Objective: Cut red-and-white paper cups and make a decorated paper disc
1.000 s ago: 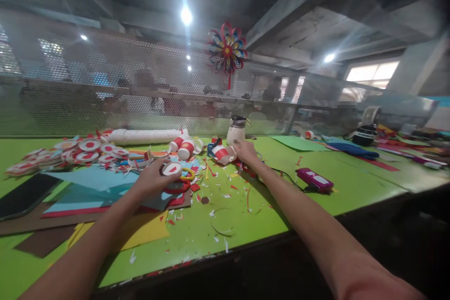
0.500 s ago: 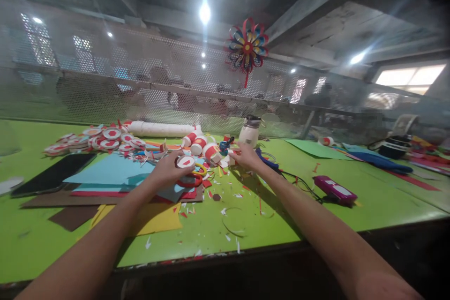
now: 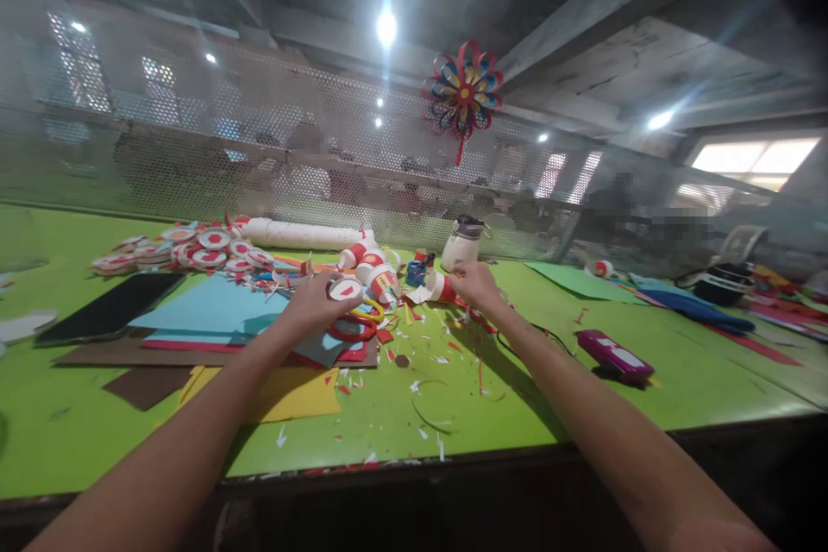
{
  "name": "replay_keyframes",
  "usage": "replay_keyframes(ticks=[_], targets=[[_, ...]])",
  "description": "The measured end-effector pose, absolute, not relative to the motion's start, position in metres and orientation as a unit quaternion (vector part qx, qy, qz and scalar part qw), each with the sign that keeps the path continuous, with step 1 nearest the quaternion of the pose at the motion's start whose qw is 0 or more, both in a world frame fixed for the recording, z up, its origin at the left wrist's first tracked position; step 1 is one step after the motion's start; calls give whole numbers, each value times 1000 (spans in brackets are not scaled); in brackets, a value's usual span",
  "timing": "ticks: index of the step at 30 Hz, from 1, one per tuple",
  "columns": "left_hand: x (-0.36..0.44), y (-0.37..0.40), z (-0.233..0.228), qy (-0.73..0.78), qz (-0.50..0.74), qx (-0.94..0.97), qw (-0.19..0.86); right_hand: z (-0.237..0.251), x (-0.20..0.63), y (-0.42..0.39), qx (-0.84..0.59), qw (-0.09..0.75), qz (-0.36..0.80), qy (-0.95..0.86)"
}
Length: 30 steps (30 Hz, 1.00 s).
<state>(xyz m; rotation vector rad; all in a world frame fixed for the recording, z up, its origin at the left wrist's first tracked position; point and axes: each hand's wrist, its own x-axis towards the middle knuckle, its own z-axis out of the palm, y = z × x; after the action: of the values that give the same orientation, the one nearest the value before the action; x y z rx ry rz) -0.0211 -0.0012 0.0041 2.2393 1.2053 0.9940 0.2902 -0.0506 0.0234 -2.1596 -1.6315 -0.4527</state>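
Observation:
My left hand is closed around a cut-down paper cup base, a white disc with a red patch facing up. Under that hand lie scissors with red and yellow handles, partly hidden by it. My right hand pinches a red and white paper cup that lies on its side. To the left of this cup stands a small blue object, its kind unclear. More printed paper cups lie between my hands, tipped over.
Many red and white cup bases are heaped at the left, by a white roll. Coloured paper sheets and a black phone lie nearer. A jug stands behind; a magenta device is right. Paper scraps litter the green table.
My right hand has shifted slightly right and now grips a paper cup beside the blue object. My left hand still holds the cup base. The view has moved a little.

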Motion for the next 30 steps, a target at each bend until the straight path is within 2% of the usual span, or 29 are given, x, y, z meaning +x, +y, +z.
replay_keyframes(ticks=[8, 12, 17, 22, 25, 30], targets=[[-23, 2, 3, 439, 349, 804, 198, 7, 272, -35, -750, 181, -119, -624], [-24, 1, 3, 443, 352, 800, 200, 8, 279, -36, -763, 240, -123, -587], [-21, -2, 5, 438, 366, 795, 206, 46, 322, -56, -774, 340, -165, -509], [-20, -1, 3, 442, 365, 793, 206, 67, 339, -76, -772, 380, -174, -478], [-21, 2, 0, 433, 374, 793, 207, 54, 319, -83, -754, 356, -152, -531], [-21, 7, -5, 432, 367, 798, 207, 33, 295, -77, -736, 236, -126, -621]])
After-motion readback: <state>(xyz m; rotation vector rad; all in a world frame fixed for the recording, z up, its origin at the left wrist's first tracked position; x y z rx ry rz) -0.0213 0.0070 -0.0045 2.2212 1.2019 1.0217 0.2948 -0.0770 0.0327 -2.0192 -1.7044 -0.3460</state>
